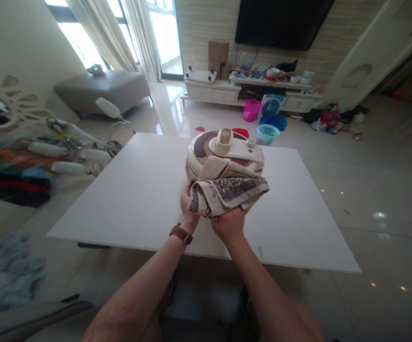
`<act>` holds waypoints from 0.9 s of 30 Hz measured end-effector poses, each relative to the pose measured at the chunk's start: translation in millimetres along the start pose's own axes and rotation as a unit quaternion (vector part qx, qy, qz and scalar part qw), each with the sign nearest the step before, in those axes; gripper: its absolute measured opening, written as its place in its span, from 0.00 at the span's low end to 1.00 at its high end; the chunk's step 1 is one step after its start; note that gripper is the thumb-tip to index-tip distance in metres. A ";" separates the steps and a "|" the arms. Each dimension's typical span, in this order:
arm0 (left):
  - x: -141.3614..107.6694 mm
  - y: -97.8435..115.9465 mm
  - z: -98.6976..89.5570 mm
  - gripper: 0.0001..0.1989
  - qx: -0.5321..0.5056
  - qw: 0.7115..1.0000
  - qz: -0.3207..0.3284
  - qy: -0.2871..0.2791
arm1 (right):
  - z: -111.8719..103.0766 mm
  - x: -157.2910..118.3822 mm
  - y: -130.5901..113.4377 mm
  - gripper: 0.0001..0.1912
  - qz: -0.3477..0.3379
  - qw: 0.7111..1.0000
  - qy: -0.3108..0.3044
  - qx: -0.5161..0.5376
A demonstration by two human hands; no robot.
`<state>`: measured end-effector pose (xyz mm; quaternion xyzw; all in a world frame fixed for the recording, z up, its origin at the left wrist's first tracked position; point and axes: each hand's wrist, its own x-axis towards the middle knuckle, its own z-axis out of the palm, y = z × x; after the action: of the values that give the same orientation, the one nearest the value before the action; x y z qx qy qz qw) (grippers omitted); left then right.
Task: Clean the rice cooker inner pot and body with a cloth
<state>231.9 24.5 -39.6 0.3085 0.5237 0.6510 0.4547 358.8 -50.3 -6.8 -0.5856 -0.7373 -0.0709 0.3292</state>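
A cream and brown electric pressure cooker (201, 148) with a raised lid handle stands on the white table (135, 199). A beige towel (223, 194) with a dark floral band lies bunched over the cooker's near side and hides its front. At the towel's left edge, close against the cooker's side, my left hand (189, 205) is closed on the cloth, its fingers partly hidden. My right hand (230, 223) grips the towel's lower edge, with its fingertips tucked under the folds. A brown-strapped watch (182, 233) is on my left wrist.
Beyond the table, a light blue basket (267, 135) and a pink basket (251, 110) stand on the tiled floor. A cluttered TV cabinet (213, 92) lines the far wall. On the left are a lamp fixture (95, 154) with white shades and a grey bench (102, 90).
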 end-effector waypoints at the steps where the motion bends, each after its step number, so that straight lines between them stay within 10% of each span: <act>1: -2.5 -1.8 0.4 0.15 0.015 1.000 0.006 0.002 | 1.5 -1.0 4.4 0.21 -0.008 1.000 0.006 0.005; 13: -24.0 7.0 18.5 0.34 0.060 0.998 0.011 0.002 | -8.6 5.6 52.4 0.22 0.066 0.969 0.201 0.125; 19: -19.3 5.0 13.4 0.30 0.053 0.999 0.008 -0.004 | -15.1 22.3 68.0 0.26 0.369 0.830 0.294 0.298; 27: -12.8 -2.6 11.3 0.33 0.091 0.995 0.023 -0.022 | -11.1 26.4 101.2 0.28 0.474 0.717 0.380 0.342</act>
<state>247.6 17.4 -38.1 0.3746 0.5631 0.6043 0.4213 452.8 -3.4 -11.7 -0.6296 -0.1497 0.1347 0.7504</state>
